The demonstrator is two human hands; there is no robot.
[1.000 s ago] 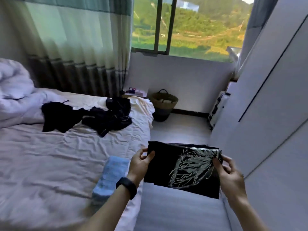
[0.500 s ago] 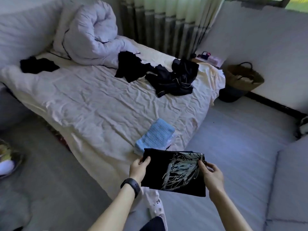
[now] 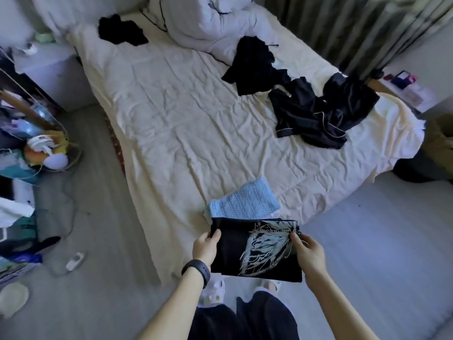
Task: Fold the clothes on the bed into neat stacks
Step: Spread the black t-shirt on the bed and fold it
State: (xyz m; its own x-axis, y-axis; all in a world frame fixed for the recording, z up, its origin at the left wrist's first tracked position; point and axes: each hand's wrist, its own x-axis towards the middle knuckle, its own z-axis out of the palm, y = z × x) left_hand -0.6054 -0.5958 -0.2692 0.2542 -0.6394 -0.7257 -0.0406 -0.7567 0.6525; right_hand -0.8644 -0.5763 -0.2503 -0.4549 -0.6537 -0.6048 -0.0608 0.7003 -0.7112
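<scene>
I hold a folded black T-shirt [image 3: 235, 251] with a pale wing print flat in front of me, at the bed's near corner. My left hand [image 3: 204, 246] grips its left edge and my right hand [image 3: 307, 251] grips its right edge. Just beyond it a folded light-blue knit [image 3: 245, 202] lies on the cream sheet [image 3: 171, 123]. Unfolded black clothes lie farther off: a piped dark set [image 3: 318, 116], a black garment [image 3: 252, 67] beside it, and another black piece [image 3: 120, 33] near the head of the bed.
A rumpled white duvet [image 3: 208, 18] is heaped at the bed's far end. Clutter and a wire stand [image 3: 36, 148] fill the floor at left, with a small device [image 3: 74, 261] lying near it. A low table with small items [image 3: 404, 84] stands at right by the curtain.
My view has swung from the window and wardrobe down and left to the bed. Both hands kept hold of the black T-shirt and brought it up to the blue knit.
</scene>
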